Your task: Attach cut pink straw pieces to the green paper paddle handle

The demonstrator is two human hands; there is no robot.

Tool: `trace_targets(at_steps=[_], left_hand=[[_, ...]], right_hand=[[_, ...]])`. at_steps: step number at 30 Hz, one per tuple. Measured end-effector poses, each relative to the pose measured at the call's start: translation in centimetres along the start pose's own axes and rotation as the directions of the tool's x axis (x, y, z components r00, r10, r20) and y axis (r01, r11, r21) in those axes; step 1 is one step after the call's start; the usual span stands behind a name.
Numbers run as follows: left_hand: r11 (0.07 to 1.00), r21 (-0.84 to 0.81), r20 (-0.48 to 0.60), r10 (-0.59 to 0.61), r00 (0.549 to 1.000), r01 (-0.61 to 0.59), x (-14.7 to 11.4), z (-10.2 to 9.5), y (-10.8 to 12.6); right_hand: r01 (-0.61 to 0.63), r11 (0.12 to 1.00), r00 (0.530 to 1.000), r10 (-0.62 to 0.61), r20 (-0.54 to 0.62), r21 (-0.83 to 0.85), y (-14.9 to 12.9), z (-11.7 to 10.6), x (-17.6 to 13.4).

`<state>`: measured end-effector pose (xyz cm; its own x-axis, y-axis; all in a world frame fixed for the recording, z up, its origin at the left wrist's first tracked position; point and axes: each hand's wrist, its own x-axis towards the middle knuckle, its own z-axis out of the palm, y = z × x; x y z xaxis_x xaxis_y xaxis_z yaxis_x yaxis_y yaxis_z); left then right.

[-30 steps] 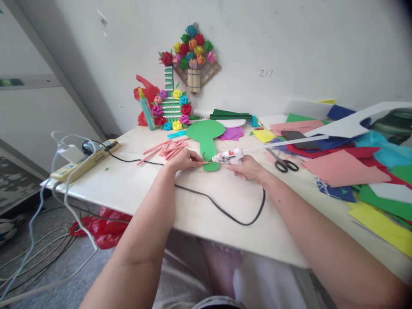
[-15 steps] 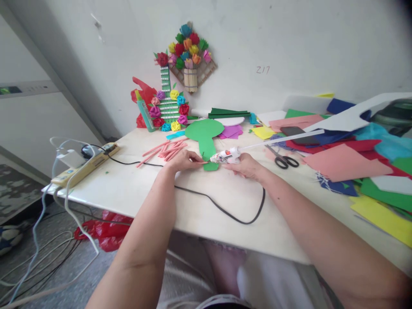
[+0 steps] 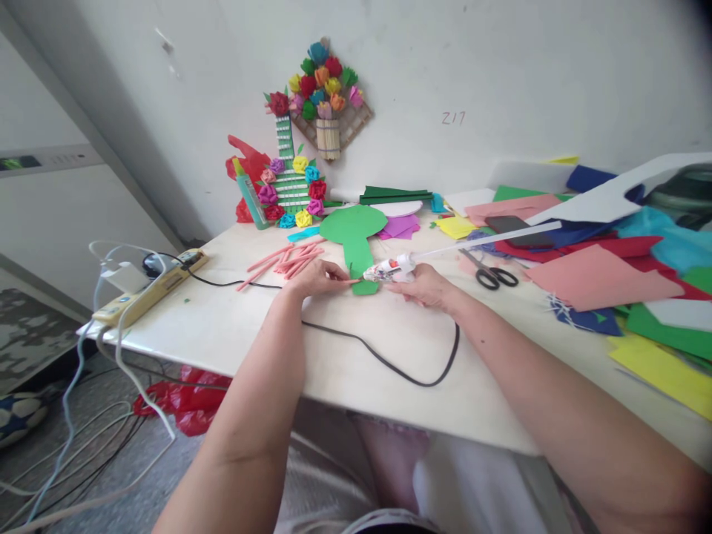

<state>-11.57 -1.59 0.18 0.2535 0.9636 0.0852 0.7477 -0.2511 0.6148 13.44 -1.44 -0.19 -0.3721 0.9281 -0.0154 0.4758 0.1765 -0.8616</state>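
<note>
My right hand (image 3: 421,285) is closed around a white hot glue gun (image 3: 392,268), and a long white glue stick (image 3: 489,240) sticks out of its back end. The gun's nozzle points left, at the tip of a thin pink paper roll (image 3: 351,282). My left hand (image 3: 320,279) pinches that roll between thumb and fingers. Both the nozzle and the roll are over the stem of a green paper cutout (image 3: 354,224) with a wide rounded top. Left of it lies a pile of pink paper rolls (image 3: 286,259).
Scissors (image 3: 489,273), a dark phone (image 3: 517,230) and coloured paper sheets (image 3: 601,278) cover the right side. A black cord (image 3: 383,362) loops near the front edge. A power strip (image 3: 147,289) sits at the left corner. Paper-flower crafts (image 3: 293,185) and a glue bottle (image 3: 251,194) stand behind.
The view has shifted very slightly. Both hands, the glue gun and the pink roll keep nearly the same places.
</note>
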Motion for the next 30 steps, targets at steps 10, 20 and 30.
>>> trace_targets(at_steps=[10, 20, 30], left_hand=[[0.997, -0.068, -0.014, 0.02, 1.0, -0.021, 0.29, 0.25, -0.63], [0.994, -0.105, -0.002, 0.015, 1.0, -0.015, 0.1, 0.09, -0.55], [0.99, -0.139, -0.023, -0.007, 1.0, 0.003, 0.14, 0.34, -0.02]], right_hand=[[-0.009, 0.993, 1.0, 0.01, -0.009, 0.114, -0.25, -0.43, -0.51], [0.001, 0.994, 1.0, 0.0, -0.005, 0.105, -0.25, -0.43, -0.59], [0.006, 0.997, 1.0, -0.005, -0.005, 0.083, -0.3, -0.38, -0.53]])
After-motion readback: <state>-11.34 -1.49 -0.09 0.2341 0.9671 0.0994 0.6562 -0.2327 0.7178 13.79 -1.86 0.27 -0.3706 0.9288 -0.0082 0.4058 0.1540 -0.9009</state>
